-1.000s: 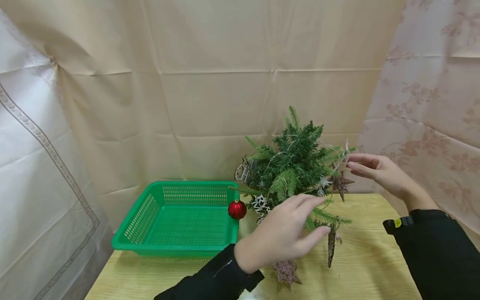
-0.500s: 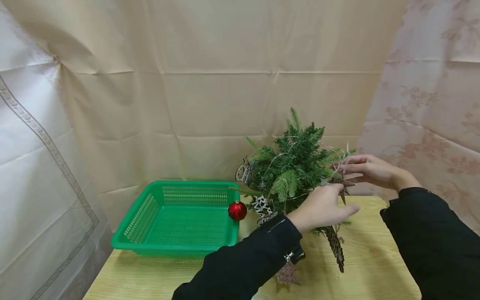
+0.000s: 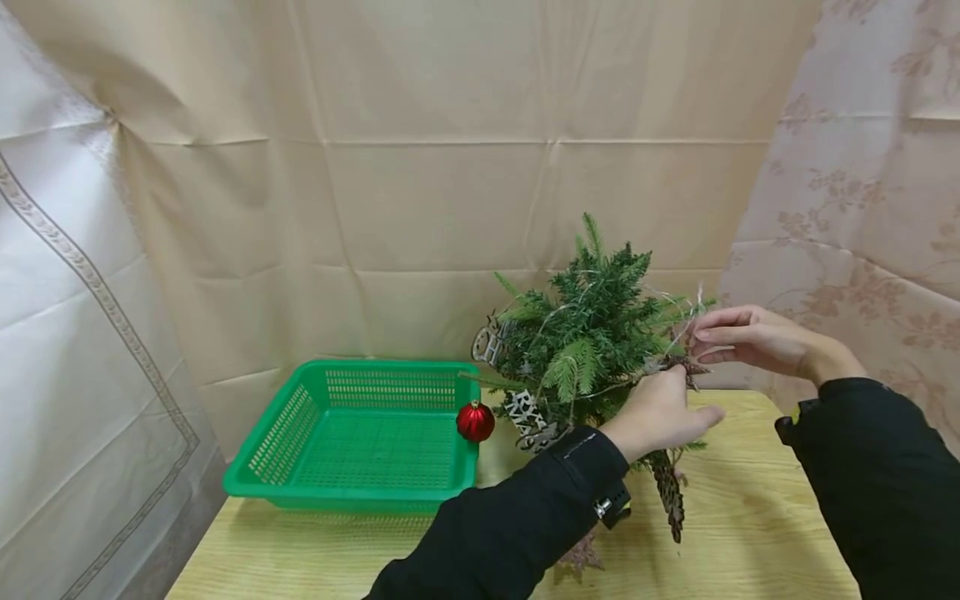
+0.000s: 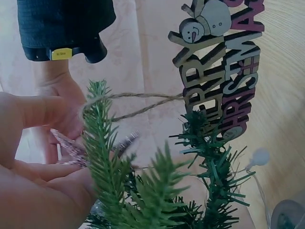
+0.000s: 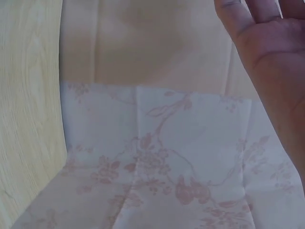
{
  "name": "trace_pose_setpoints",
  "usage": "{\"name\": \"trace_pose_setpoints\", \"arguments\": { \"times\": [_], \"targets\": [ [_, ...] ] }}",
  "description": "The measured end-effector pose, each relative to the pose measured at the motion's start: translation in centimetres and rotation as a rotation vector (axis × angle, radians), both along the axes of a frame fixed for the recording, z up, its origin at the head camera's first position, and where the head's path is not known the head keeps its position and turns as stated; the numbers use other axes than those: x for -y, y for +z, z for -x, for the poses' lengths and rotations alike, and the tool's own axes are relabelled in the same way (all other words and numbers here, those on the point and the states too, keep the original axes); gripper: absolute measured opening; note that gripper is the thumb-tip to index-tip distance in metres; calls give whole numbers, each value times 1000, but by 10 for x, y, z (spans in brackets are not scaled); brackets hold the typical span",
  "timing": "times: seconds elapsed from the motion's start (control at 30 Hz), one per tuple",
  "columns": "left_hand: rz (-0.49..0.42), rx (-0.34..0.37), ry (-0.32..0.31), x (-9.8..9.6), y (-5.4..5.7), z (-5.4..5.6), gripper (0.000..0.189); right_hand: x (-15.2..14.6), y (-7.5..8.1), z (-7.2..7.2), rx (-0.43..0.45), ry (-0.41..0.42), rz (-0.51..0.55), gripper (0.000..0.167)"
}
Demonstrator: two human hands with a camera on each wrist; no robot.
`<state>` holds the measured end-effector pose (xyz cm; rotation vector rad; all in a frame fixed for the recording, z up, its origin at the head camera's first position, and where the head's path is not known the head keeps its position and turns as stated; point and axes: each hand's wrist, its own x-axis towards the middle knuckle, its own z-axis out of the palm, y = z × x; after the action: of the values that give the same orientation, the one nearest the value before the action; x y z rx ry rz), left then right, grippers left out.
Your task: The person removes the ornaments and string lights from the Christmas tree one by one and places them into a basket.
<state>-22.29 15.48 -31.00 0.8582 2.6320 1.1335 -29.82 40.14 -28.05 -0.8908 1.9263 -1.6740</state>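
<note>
A small artificial Christmas tree is hung with ornaments. On its right side is a brown glittery star ornament, tilted sideways. My left hand reaches across the front of the tree and pinches the star; its finger and thumb also show around the glittery star in the left wrist view. Just above, my right hand pinches thin string by the branch tips. A Merry Christmas sign hangs on a twine loop from a branch. The right wrist view shows only part of the right palm.
A green plastic basket stands left of the tree, with a red bauble hanging by its right rim. A long pinecone hangs at the front, and a pink glitter star lies low behind the left sleeve. Cloth surrounds the wooden table.
My left hand has moved right, from in front of the tree to the brown star, which has turned sideways. The right hand dipped left, then drew slightly back. The pinecone has swung.
</note>
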Motion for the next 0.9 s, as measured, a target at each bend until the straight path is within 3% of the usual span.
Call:
{"name": "trace_pose_setpoints", "arguments": {
  "times": [0.1, 0.27, 0.47, 0.73, 0.9],
  "targets": [
    [-42, -16, 24, 0, -1, 3, 70, 1, 1, 0, 9, 16, 36, 38],
    [-127, -24, 53, -3, -3, 5, 74, 4, 1, -2, 62, 56, 186, 43],
    [-213, -88, 58, -7, -6, 5, 64, 3, -1, -5, 147, 95, 344, 50],
    [-351, -43, 113, -8, -8, 6, 53, 4, 0, -5, 143, 118, 417, 51],
    [-397, -70, 119, -9, -9, 5, 56, 5, 1, -7, 121, 129, 452, 53]
  ]
}}
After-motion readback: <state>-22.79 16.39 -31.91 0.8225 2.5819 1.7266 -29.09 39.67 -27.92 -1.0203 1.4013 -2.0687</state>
